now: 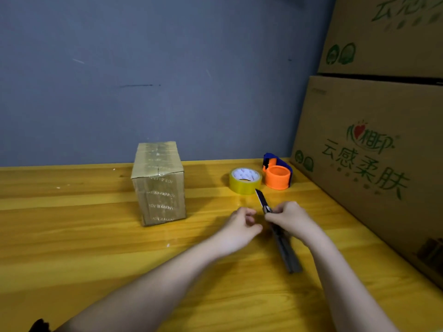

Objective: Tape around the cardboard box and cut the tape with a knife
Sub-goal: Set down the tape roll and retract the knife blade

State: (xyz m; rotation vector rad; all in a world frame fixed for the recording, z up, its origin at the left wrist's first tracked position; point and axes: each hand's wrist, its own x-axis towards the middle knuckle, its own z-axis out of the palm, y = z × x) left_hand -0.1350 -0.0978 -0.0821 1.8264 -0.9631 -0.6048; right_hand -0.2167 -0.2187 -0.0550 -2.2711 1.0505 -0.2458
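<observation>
A small cardboard box, wrapped in clear tape, stands upright on the yellow wooden table. To its right lies a roll of yellowish tape. My right hand is shut on a dark utility knife; its blade is out and points up towards the tape roll. My left hand hovers just left of the knife with its fingers loosely curled and nothing in it. Both hands are to the right of the box and apart from it.
An orange and blue tape dispenser sits behind the roll. Large printed cartons are stacked along the table's right side. A grey wall stands behind the table.
</observation>
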